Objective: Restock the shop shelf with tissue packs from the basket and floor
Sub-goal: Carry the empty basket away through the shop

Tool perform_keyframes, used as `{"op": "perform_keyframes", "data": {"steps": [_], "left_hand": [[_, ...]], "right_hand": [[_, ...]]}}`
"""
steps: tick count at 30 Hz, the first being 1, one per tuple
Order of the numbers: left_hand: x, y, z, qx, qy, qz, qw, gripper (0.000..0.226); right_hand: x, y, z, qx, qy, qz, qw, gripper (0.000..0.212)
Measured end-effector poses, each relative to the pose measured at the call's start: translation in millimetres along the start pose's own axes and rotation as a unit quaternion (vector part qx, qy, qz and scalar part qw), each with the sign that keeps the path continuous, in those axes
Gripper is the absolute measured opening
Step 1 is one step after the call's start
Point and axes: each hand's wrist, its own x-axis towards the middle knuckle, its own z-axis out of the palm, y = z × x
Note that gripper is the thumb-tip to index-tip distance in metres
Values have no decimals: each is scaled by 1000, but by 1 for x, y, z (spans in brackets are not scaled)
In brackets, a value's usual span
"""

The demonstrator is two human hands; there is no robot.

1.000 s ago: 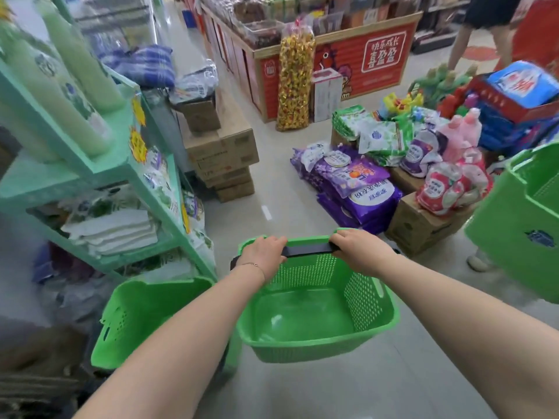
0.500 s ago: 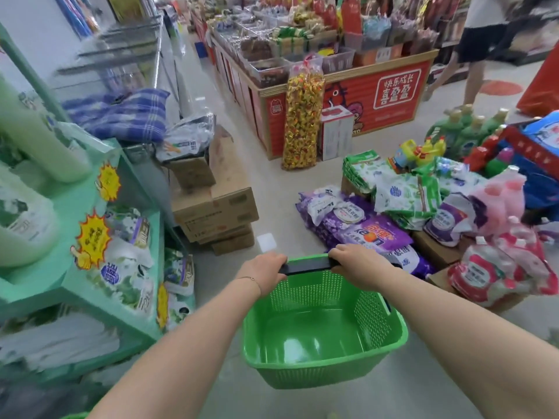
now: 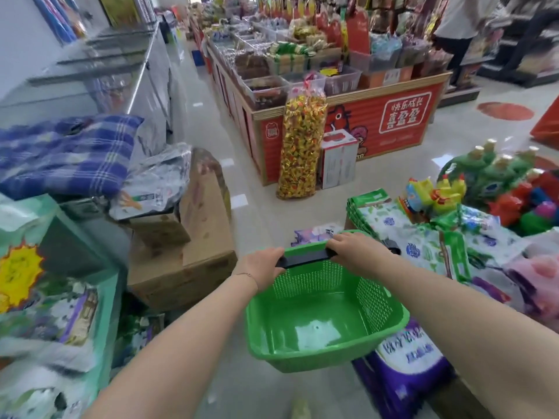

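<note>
Carried forward, the empty green basket (image 3: 376, 297) now hangs over the purple tissue packs (image 3: 402, 358) on the floor at near right, and the shelf (image 3: 112, 316) looms closer at left; left hand (image 3: 260, 267) and right hand (image 3: 354, 252) both clasp its black handle (image 3: 305, 259); better to set it down level beside the packs before loading.

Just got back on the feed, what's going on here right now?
A person holds a green basket out in front in a shop aisle, with the left hand and right hand both curled round its black handle. The basket is empty. Tissue packs lie piled on the floor at the right, and a purple pack sits just beneath the basket. The shelf at the left has packs on it.
</note>
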Motion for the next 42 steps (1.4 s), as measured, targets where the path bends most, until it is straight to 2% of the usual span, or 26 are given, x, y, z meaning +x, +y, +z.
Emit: {"op": "perform_keyframes", "data": {"steps": [4,14,22,29,42], "left_hand": [[91,-28,-29,4,-6,17,1000,30],[306,-107,-88,-6,9,7,1000,25],[473,-187,-136,-36,29,-66,997,24],[575,-276,-174,-50,68,-121,989,23],[760,-521,-313,-6,118,-147,982,27]], "right_hand": [[80,55,-11,6,-25,5,1000,27],[280,192,-19,19,-6,1,1000,21],[474,293,-26,6,10,-49,999,26],[631,332,-46,-20,19,-101,994,30],[957,352,-131,-52,116,-150,981,30]]}}
